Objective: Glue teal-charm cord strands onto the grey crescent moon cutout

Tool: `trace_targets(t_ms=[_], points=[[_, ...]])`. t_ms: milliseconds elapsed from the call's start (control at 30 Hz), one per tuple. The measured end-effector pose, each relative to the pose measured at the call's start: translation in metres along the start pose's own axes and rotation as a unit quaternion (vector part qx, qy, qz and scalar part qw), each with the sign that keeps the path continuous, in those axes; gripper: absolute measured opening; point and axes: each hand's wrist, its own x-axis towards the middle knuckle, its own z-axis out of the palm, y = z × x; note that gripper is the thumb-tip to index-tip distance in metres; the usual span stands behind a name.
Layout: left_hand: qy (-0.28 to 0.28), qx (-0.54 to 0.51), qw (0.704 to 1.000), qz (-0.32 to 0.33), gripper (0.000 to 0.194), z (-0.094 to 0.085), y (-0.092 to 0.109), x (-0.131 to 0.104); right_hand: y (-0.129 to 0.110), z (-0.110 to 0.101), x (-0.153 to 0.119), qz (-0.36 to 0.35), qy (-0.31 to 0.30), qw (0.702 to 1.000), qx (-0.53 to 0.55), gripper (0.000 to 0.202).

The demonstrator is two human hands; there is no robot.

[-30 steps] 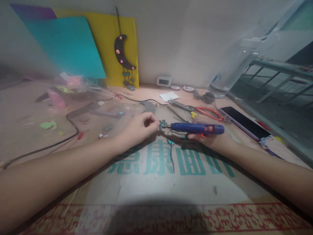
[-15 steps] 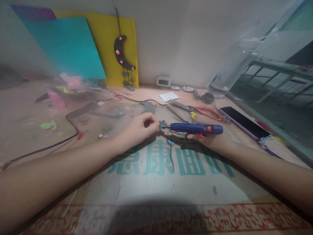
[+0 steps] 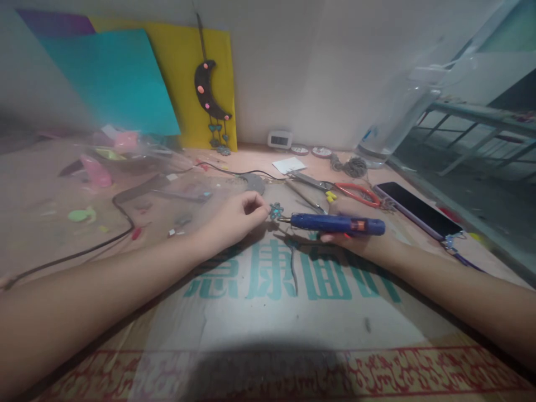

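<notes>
My left hand (image 3: 238, 219) pinches a small grey flower-shaped charm (image 3: 276, 211) with a turquoise centre between thumb and fingertips. My right hand (image 3: 363, 244) is wrapped round a blue, pen-shaped glue gun (image 3: 320, 223), which lies sideways with its metal nozzle toward the left. The nozzle tip is close to the flower's lower right edge; I cannot tell whether they touch. An orange window and a red light glow on the tool. Below it, a thin dark cord (image 3: 293, 268) lies on the printed cardboard (image 3: 259, 324).
Behind the hands lie a grey crescent (image 3: 254, 183), orange-handled pliers (image 3: 355, 192), a wooden-handled tool (image 3: 304, 195) and a white card (image 3: 290, 165). A phone (image 3: 419, 209) and a clear bottle (image 3: 387, 123) stand to the right. A moon hanging (image 3: 205, 92) leans at the back.
The glue gun has shifted slightly down and right, so its nozzle sits lower against the flower. The flower now shows more of its face. My left hand has edged slightly left.
</notes>
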Motion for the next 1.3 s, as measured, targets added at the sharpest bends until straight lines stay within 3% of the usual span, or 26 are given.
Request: trace_targets(t_ms=[267, 433, 700, 1133, 1300], points=[[-0.021, -0.002, 1.0, 0.014, 0.019, 0.0022, 0.0015, -0.003, 0.0007, -0.001, 0.0013, 0.06, -0.002, 0.998, -0.009, 0.043], [-0.021, 0.022, 0.999, 0.019, 0.017, 0.0016, 0.0052, -0.0035, 0.0017, 0.0003, 0.0009, 0.041, -0.018, 0.999, 0.021, 0.035], [-0.017, 0.019, 0.999, 0.02, 0.017, 0.003, 0.0061, -0.0037, 0.0032, 0.0024, -0.0009, 0.036, 0.002, 0.999, -0.009, 0.044], [-0.03, 0.014, 0.999, 0.025, 0.016, 0.0018, 0.0047, -0.003, 0.0027, 0.0017, -0.0003, 0.047, -0.001, 0.999, -0.007, 0.046], [-0.04, 0.019, 0.998, 0.033, 0.016, 0.0014, 0.003, -0.0027, -0.0012, 0.0, -0.0013, 0.017, 0.025, 0.999, -0.018, 0.042]])
